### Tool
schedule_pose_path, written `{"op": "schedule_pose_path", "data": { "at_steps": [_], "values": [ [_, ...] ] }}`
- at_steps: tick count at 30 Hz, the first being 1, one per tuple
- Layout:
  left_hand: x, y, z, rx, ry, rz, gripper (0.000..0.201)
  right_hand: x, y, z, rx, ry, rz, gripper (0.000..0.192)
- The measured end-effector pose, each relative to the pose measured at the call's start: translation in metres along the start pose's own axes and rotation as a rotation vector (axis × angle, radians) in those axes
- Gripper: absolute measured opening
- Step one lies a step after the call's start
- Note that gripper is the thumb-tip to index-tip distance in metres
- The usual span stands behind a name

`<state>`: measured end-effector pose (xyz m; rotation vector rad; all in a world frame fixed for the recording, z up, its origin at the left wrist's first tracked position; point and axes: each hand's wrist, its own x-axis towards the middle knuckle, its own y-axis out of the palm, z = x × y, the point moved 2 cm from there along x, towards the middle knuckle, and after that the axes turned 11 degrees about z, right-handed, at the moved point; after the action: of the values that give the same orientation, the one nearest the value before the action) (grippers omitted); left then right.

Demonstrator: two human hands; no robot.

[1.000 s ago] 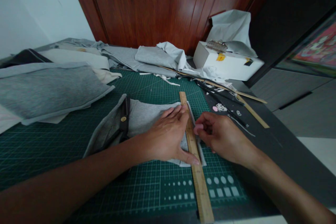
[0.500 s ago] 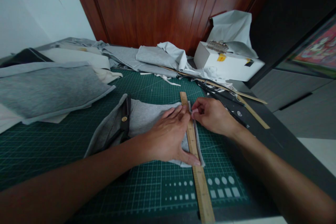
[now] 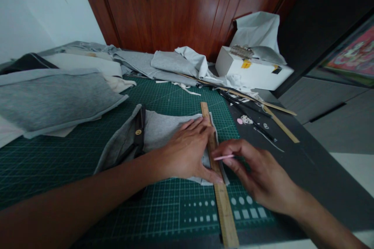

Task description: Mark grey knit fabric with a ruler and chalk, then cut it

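My left hand (image 3: 189, 151) lies flat with thumb and fingers spread, pressing a wooden ruler (image 3: 226, 214) onto a piece of grey fabric (image 3: 160, 126). The ruler runs across the fabric close to its right edge. Between the thumb and fingers of my right hand (image 3: 257, 171) is a thin pink piece of tailor's chalk (image 3: 223, 157), held just over the ruler beside that edge. Black scissors (image 3: 139, 126) rest on the fabric's left part, partly hidden by my left forearm. Beneath everything is a green cutting mat (image 3: 157, 210) with a printed grid.
Folded grey fabric (image 3: 64, 97) is piled at the left, with more cloth (image 3: 172, 62) along the back. A white box (image 3: 254, 72) stands at the back right. Wooden strips (image 3: 282, 124), black tools (image 3: 248, 113) and a small pink disc (image 3: 239, 121) lie on the dark tabletop.
My right hand has moved from the upper part of the fabric's right edge toward me, bringing the pink chalk into clearer sight. My left hand and the ruler have stayed in place.
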<state>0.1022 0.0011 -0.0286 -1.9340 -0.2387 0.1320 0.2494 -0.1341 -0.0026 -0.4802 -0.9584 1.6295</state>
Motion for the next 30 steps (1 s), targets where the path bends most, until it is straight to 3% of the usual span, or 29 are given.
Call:
{"op": "schedule_pose_path", "data": {
  "at_steps": [5, 10, 16, 22, 30],
  "values": [
    [0.002, -0.007, -0.003, 0.015, -0.032, 0.034, 0.107, -0.024, 0.017, 0.0, -0.086, -0.078, 0.039, 0.022],
    [0.007, -0.01, -0.003, 0.061, -0.052, 0.07, 0.117, -0.035, 0.02, -0.003, -0.173, -0.066, 0.039, 0.023],
    [0.013, -0.016, -0.005, 0.092, -0.049, 0.092, 0.107, -0.04, 0.024, -0.009, -0.181, -0.019, 0.052, 0.03],
    [0.016, -0.015, -0.006, 0.119, -0.054, 0.111, 0.111, -0.038, 0.024, -0.008, -0.188, -0.039, 0.013, 0.028],
    [0.016, -0.012, -0.003, -0.013, -0.014, 0.057, 0.085, -0.039, 0.026, -0.009, -0.142, -0.056, -0.044, 0.031]
  ]
}}
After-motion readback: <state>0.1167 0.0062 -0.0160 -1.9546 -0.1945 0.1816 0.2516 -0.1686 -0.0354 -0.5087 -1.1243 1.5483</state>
